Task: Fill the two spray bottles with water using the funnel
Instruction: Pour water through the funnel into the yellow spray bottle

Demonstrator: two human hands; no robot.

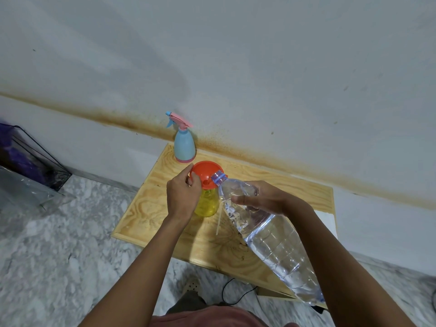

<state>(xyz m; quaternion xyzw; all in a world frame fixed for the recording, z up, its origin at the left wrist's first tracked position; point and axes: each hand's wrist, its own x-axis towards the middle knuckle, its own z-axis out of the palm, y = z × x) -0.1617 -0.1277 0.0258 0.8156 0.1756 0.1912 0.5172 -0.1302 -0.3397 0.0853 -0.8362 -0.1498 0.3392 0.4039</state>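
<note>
A yellow spray bottle (207,204) without its head stands on the wooden table (151,208). An orange funnel (203,172) sits in its neck. My left hand (182,197) pinches the funnel's rim on its left side. My right hand (262,197) grips the upper part of a large clear water bottle (271,237), tilted so its open mouth lies over the funnel. A blue spray bottle (184,147) with a pink head stands upright at the table's far edge by the wall.
A thin white tube (219,220) lies on the table beside the yellow bottle. The wall runs right behind the table. A dark wire basket (35,159) and clear plastic lie on the marble floor at left. A black cable (236,293) trails under the table's near edge.
</note>
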